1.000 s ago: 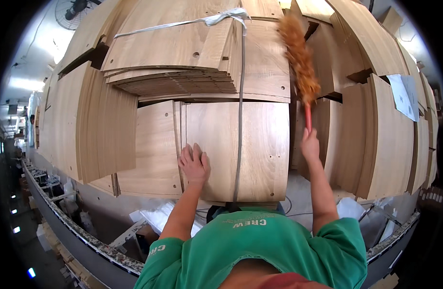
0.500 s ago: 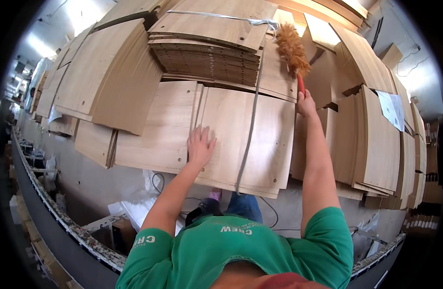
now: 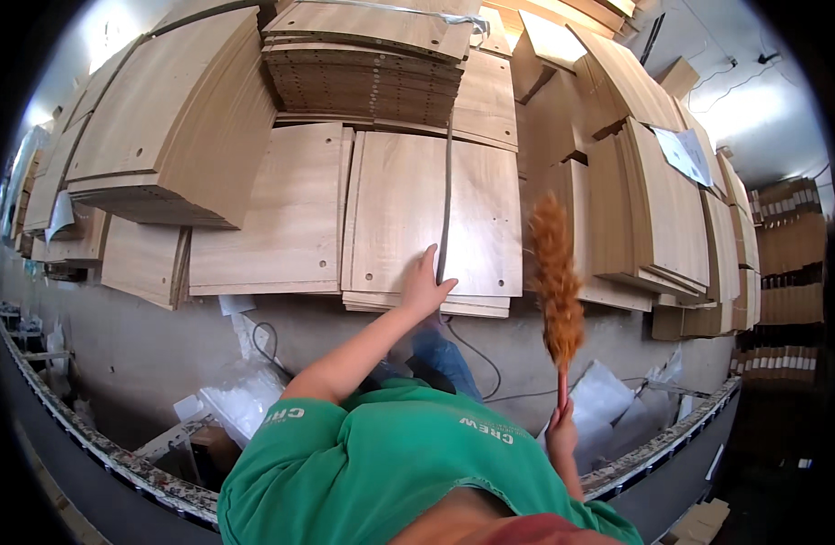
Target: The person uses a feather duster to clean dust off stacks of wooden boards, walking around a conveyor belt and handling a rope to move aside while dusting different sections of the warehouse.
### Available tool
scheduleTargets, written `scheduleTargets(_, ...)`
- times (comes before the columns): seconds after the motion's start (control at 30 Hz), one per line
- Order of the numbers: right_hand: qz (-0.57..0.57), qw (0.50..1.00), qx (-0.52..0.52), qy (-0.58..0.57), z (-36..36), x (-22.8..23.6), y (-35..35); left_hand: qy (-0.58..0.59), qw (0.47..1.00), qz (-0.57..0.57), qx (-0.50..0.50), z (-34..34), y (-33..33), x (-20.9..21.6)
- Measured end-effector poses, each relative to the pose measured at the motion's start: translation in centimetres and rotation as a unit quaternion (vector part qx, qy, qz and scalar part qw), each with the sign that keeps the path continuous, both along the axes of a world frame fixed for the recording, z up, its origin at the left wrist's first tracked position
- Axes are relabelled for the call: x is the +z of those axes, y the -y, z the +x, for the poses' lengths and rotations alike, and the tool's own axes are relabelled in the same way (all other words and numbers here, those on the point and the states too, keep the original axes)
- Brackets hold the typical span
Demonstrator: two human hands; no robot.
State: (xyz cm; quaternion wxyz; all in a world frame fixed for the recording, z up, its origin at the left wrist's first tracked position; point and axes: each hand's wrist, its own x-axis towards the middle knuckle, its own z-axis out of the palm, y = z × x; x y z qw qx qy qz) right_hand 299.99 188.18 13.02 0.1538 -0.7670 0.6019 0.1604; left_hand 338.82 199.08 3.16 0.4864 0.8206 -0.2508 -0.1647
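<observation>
My left hand (image 3: 424,289) is at the near edge of a pale wood-grain board (image 3: 404,204) on top of a stack, its thumb and forefinger spread. A grey cable (image 3: 448,191) runs down over the board and passes between them; the thumb lies across it. I see no firm grip on the cable. Low on the right, my right hand (image 3: 561,434) is closed around the red handle of a brown feather duster (image 3: 557,291). The duster stands upright in view, its feathers beside the stack's right edge. Small round holes show near the board's corners.
Tall board stacks stand at the left (image 3: 154,109) and right (image 3: 671,209). Another board pile (image 3: 363,82) rises behind. Clear plastic wrapping (image 3: 240,400) lies on the floor near a loose dark cable (image 3: 490,363). A long metal rail (image 3: 108,454) curves around behind me.
My right hand has drawn the duster back from the far boards to beside my body. My left hand has shifted right, from flat on the boards to the grey cable. The view has shifted.
</observation>
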Motion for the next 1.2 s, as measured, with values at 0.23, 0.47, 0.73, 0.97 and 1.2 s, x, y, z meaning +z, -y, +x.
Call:
scheduleTargets(0.23,0.000,0.981,-0.041,0.189,-7.9,-6.5,-8.1,0.064,0.989,0.132,-0.030,0.2,3.2,-0.3)
scheduleTargets(0.47,-0.090,0.891,0.122,0.427,7.3,-4.6,1.4,-0.126,0.989,0.006,0.084,0.6,1.8,-2.8)
scheduleTargets(0.73,-0.057,0.948,0.193,0.246,21.2,-9.0,16.6,-0.278,0.933,-0.056,0.224,1.6,0.0,-0.2)
scheduleTargets(0.97,-0.051,0.960,0.109,0.253,30.6,-6.1,24.8,-0.334,0.885,-0.202,0.254,-0.6,2.2,3.8)
scheduleTargets(1.2,0.057,0.910,0.295,0.287,17.8,-9.1,18.4,-0.346,0.866,-0.261,0.251,-1.5,4.6,7.0)
